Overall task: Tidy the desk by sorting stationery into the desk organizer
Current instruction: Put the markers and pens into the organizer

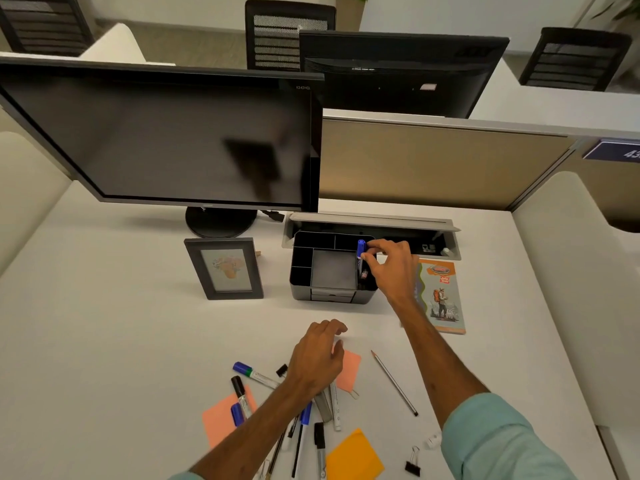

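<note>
A black desk organizer [301, 268] with several compartments stands on the white desk behind the clutter. My right hand [391, 268] pinches a blue-capped marker [360, 251] upright over the organizer's right compartment, where another marker stands. My left hand [320, 358] hovers with relaxed fingers above a pile of markers [254, 374] and pens [304, 420], partly covering a pink sticky note [349, 370]. A pencil [394, 382] lies to the right of the pile.
A black photo frame [223, 268] stands left of the organizer, a monitor [166, 140] behind it. A small notebook [441, 294] lies right of the organizer. Orange sticky notes [355, 457], another pink note [221, 419] and a binder clip [412, 462] lie near the front edge.
</note>
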Tool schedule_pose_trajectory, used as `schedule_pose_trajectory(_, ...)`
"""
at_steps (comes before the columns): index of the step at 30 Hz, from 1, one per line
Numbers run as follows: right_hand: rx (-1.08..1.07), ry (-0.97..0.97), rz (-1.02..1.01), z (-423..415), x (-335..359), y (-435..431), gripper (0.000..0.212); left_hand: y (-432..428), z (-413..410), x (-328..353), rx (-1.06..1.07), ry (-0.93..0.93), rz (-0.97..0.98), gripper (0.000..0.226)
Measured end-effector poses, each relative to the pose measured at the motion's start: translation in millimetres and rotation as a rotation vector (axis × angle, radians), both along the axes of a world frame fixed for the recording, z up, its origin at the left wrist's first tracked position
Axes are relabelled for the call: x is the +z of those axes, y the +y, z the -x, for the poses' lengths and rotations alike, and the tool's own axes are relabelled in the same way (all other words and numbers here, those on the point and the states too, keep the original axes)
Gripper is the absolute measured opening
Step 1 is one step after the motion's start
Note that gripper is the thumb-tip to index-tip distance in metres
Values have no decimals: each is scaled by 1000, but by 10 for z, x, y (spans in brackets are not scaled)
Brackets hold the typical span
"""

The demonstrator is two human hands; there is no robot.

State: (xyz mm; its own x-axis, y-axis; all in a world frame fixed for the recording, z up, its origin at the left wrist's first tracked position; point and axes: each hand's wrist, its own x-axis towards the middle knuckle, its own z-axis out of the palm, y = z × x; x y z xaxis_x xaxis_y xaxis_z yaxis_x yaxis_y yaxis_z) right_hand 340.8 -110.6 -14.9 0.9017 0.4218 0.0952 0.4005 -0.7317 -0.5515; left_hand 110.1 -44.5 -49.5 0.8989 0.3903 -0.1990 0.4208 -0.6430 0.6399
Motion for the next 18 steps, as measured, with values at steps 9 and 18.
schedule_pose_trajectory(9,313,9,14,296,38,-388,27,-63,-12,-2,-40,-3,-27,34)
schedule_pose_trajectory(18,197,-174,28,198,87,-344,19,-67,5,39,-45,7,-17,34)
